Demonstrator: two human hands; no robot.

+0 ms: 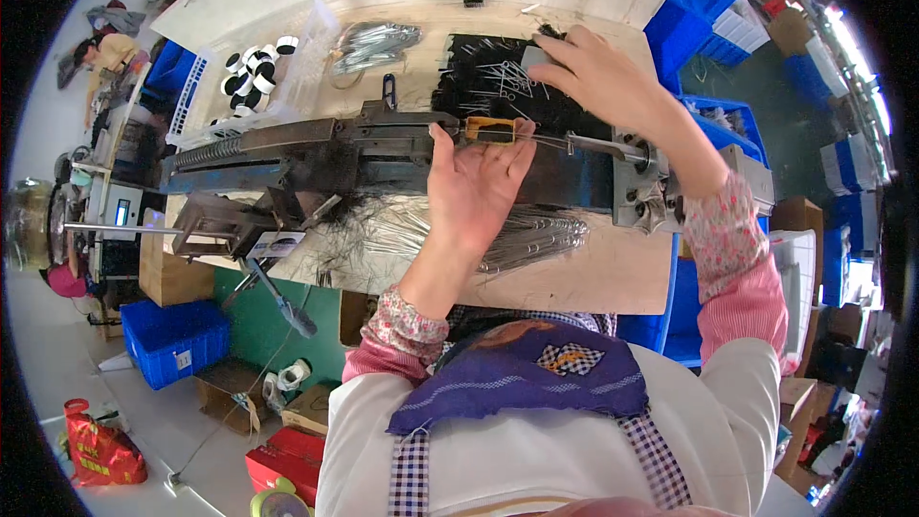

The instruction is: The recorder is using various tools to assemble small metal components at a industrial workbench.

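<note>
A cluttered wooden workbench (593, 278) carries a long metal machine (316, 158). The left hand (474, 187) presses open fingers against a small yellow block (490, 129) on it. The right hand (598, 77) pinches a small grey piece (538, 56) over black bristles (488, 81).

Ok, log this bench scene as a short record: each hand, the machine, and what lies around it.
left hand: fingers on the small orange-framed part of the machine
right hand: reaching past the machine, holding a small grey piece over the black pile
machine: long dark metal unit lying across the bench
near side: bundle of thin wires
far left: clear tray of black-and-white rolls
floor: blue crate
</note>
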